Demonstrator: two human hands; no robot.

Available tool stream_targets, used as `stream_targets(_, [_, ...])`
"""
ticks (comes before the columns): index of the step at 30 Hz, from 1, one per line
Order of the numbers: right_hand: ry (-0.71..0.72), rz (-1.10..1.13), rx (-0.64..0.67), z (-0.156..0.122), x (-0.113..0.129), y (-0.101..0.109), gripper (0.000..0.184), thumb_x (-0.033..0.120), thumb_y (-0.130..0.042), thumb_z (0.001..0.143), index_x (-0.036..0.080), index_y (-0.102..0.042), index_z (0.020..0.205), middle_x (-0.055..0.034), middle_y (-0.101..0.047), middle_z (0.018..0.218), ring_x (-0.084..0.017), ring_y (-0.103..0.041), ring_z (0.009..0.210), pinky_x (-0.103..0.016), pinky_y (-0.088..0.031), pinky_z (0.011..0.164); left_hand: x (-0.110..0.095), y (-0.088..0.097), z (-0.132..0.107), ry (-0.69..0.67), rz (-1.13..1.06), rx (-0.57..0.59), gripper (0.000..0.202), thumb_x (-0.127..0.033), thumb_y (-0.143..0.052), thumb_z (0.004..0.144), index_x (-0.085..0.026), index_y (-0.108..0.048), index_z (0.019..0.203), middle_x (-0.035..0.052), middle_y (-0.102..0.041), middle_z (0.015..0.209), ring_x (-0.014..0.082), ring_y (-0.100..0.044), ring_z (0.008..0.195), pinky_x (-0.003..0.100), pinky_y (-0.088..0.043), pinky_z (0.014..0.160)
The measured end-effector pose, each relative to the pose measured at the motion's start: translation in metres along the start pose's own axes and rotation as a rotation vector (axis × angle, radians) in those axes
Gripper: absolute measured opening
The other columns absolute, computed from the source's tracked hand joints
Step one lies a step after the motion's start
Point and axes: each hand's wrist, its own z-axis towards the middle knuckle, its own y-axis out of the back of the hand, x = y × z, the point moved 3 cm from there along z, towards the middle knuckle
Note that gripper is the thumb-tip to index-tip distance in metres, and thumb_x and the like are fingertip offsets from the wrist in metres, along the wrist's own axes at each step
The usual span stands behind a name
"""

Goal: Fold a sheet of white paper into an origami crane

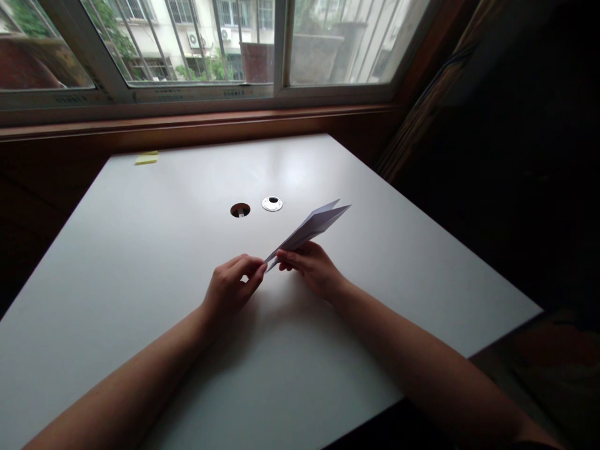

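A folded white paper [312, 228], long and pointed like a paper plane, is held just above the white table [140, 250]. My left hand [232, 287] pinches its near tip with thumb and fingers closed. My right hand [312, 265] grips the paper from below a little further along, fingers curled around its underside. The far end of the paper points up and to the right, with its layers slightly fanned apart.
A round cable hole [240, 210] and its loose white cap [272, 204] lie beyond the paper. A yellow sticky pad [147, 159] sits at the far left edge. A window and wooden sill run behind; dark space lies right of the table.
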Motion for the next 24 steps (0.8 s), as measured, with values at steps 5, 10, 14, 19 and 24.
stream_targets(5, [0.019,-0.001,-0.008,0.0010,-0.0019,0.0005,0.024,0.038,-0.083,0.069,0.018,-0.074,0.079,-0.0024,-0.068,0.071,-0.015,-0.059,0.064,-0.030,-0.042,0.061,0.0014,-0.0005,-0.0004,0.020,0.008,0.018,0.011,-0.025,-0.058,0.092,-0.019,-0.067,0.093,0.0027,-0.065,0.078,0.0111,-0.061,0.067,0.018,-0.051,0.055])
stream_targets(10, [0.025,-0.011,-0.011,0.0008,-0.0024,0.0011,0.022,0.038,-0.082,0.071,0.019,-0.074,0.079,-0.0026,-0.068,0.071,-0.015,-0.060,0.065,-0.030,-0.042,0.062,0.0024,-0.0011,0.0003,0.016,-0.007,0.055,0.010,-0.023,-0.058,0.092,-0.018,-0.066,0.093,0.0022,-0.066,0.076,0.0107,-0.061,0.065,0.020,-0.051,0.059])
stream_targets(14, [0.037,-0.019,-0.008,0.0010,-0.0021,0.0014,0.022,0.037,-0.082,0.071,0.018,-0.074,0.080,-0.0028,-0.069,0.072,-0.015,-0.060,0.065,-0.030,-0.043,0.061,0.0030,-0.0011,0.0003,0.027,-0.021,0.058,0.009,-0.022,-0.058,0.092,-0.018,-0.066,0.092,0.0017,-0.066,0.075,0.0105,-0.062,0.065,0.019,-0.050,0.058])
stream_targets(19, [0.043,-0.034,-0.020,0.0012,-0.0028,0.0019,0.024,0.039,-0.082,0.070,0.018,-0.073,0.078,-0.0029,-0.069,0.071,-0.015,-0.059,0.063,-0.030,-0.044,0.061,0.0013,-0.0002,0.0013,0.046,-0.040,0.081,0.011,-0.024,-0.058,0.092,-0.018,-0.066,0.091,0.0024,-0.065,0.076,0.0107,-0.061,0.065,0.017,-0.048,0.054])
stream_targets(24, [0.033,-0.070,0.031,0.0018,-0.0058,0.0006,0.027,0.038,-0.084,0.067,0.018,-0.073,0.080,-0.0034,-0.071,0.073,-0.014,-0.058,0.060,-0.030,-0.046,0.059,0.0015,0.0018,0.0039,0.115,-0.134,0.111,0.016,-0.027,-0.057,0.093,-0.017,-0.068,0.089,0.0038,-0.066,0.079,0.0116,-0.061,0.069,0.018,-0.049,0.056])
